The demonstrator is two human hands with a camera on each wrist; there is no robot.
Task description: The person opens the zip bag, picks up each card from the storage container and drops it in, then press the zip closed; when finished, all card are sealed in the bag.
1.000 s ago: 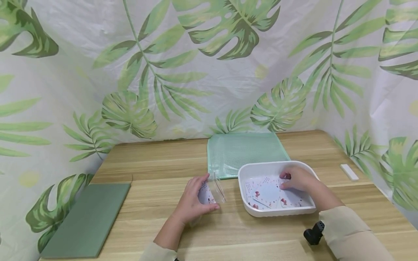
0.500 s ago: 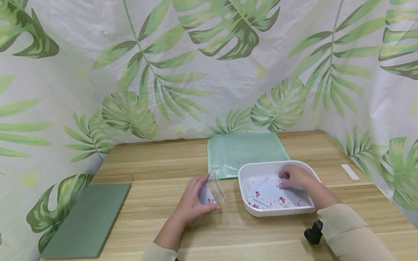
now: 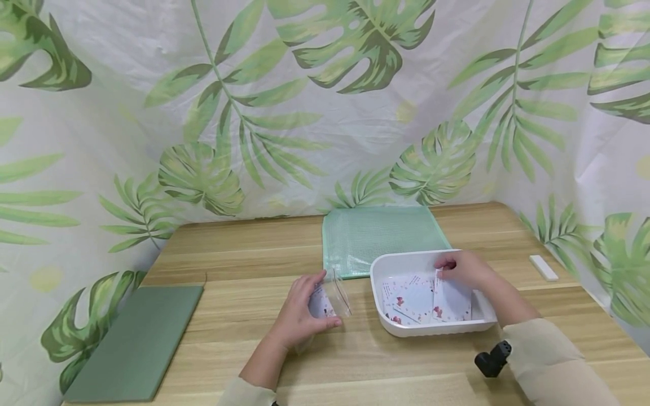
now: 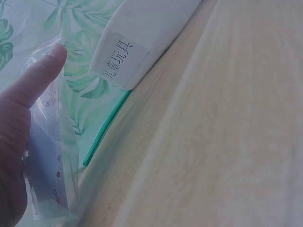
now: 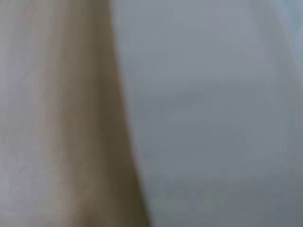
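Observation:
My left hand (image 3: 299,316) holds a clear zip bag (image 3: 339,294) with a printed card inside, upright over the table left of a white plastic basket (image 3: 377,290). In the left wrist view the bag (image 4: 71,165) shows its card lengthwise, with a finger along its near side. Over the basket, my right hand (image 3: 469,270) pinches the top edge of a white card (image 3: 453,299) with small red prints. Several similar cards (image 3: 411,296) lie flat and overlapping in the basket. The right wrist view is too blurred to show the hand.
A pale green mesh zip pouch (image 3: 381,234) lies behind the basket. At the left is a dark green board (image 3: 137,338). A small white block (image 3: 543,268) rests near the table's right edge. Leaf-patterned cloth (image 3: 304,113) hangs behind.
My right hand has lifted slightly and raised a card out of the pile, so the card now stands tilted up. The left hand and bag have stayed in place.

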